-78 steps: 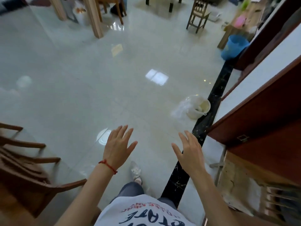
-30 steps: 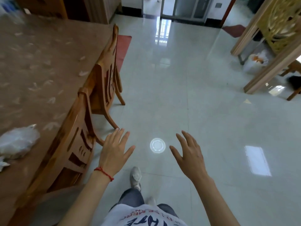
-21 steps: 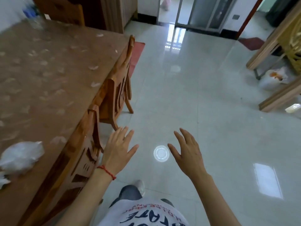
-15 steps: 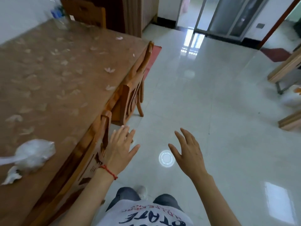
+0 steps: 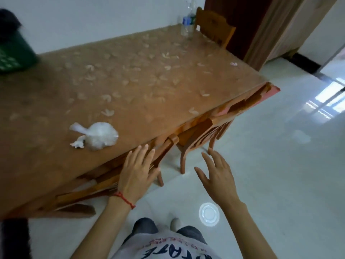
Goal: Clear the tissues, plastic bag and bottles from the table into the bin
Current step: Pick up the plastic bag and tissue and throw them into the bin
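Note:
A clear plastic bag (image 5: 99,135) lies near the front edge of the brown patterned table (image 5: 130,75), with a crumpled white tissue (image 5: 78,143) touching its left side. Clear plastic bottles (image 5: 187,21) stand at the table's far corner. A dark green bin (image 5: 13,51) sits at the table's far left, partly out of frame. My left hand (image 5: 138,172) hovers open over the chair backs just off the table's edge, right of the bag. My right hand (image 5: 217,177) is open above the floor. Neither holds anything.
Two wooden chairs (image 5: 197,131) are tucked under the table's near side, and another chair (image 5: 214,27) stands at the far end. Glossy pale floor tiles (image 5: 270,165) spread to the right. A doorway with a curtain (image 5: 276,28) lies beyond the table.
My view has swung left from the open floor and a white bucket to the table. The bag, tissue, bottles and green bin have come into sight. Both hands stayed open and empty.

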The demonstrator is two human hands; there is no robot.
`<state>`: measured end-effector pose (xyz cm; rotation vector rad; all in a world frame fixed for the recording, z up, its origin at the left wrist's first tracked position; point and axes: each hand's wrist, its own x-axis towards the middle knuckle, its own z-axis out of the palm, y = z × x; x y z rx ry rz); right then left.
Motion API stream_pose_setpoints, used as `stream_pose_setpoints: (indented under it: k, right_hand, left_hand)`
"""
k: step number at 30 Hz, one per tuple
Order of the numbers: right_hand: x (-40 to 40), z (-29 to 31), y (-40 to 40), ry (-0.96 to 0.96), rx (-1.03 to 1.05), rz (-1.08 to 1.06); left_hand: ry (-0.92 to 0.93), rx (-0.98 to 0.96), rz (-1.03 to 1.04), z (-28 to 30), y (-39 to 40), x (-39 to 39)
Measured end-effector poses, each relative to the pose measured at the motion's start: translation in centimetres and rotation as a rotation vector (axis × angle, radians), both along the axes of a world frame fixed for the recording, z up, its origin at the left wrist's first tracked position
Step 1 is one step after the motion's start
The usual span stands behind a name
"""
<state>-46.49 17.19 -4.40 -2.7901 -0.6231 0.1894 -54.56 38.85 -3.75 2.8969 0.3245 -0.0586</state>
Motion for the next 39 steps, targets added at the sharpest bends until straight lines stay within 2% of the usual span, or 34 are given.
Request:
stream_pose_setpoints:
  k: [9, 16, 29, 39]
  right_hand:
    - [2.9, 0.0, 5.2, -0.032, 0.085, 0.400]
    - [3.1, -0.1, 10.6, 0.018, 0.119, 0.583]
    - [5.1, -1.3, 23.8, 0.083, 0.137, 0.617]
    - [5.9, -2.8, 32.2, 0.222, 0.195, 0.584]
  left_hand:
    - [-0.049, -0.007, 0.392, 0.0, 0.9, -4.4]
    - [-0.053, -0.026, 0.582, 0.2, 3.3, -6.9]
    - [-0.135, -0.026, 0.613, -1.1, 16.0, -5.1]
    - [-0.108, -0.199, 0.662, -3.1, 23.0, -3.6]
